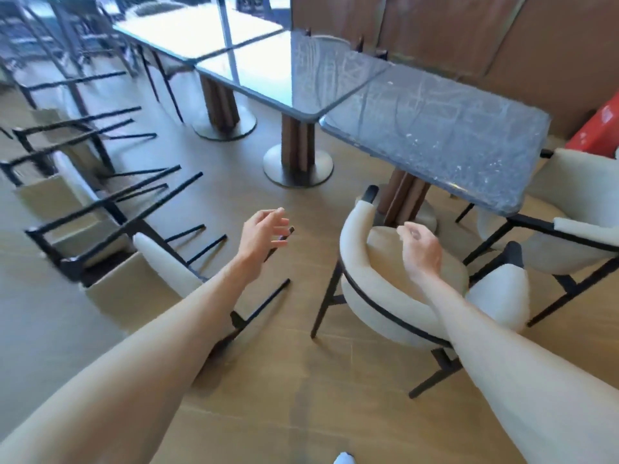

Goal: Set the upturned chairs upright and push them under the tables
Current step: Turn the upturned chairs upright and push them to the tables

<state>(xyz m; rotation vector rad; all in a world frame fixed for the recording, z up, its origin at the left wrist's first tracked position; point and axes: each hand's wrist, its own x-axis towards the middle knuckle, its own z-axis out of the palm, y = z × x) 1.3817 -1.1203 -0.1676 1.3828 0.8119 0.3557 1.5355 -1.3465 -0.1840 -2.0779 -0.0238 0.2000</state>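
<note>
Head view: left hand [264, 232] and right hand [420, 251] hover, fingers released; upright chair [385, 296] faces surface [435, 135]; upturned chairs [100, 209] left.

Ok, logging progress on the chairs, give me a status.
Left hand and right hand open, holding nothing. Cream chair upright, not yet under the dark table. Upturned chairs still left. Path clear.

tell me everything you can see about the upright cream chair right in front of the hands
The upright cream chair has a curved padded back wrapping into arms, a round tan seat cushion and thin black metal legs. It stands on the wood floor facing the dark marble table, its seat only partly under the edge. The right hand hovers over the seat; contact is unclear.
</note>
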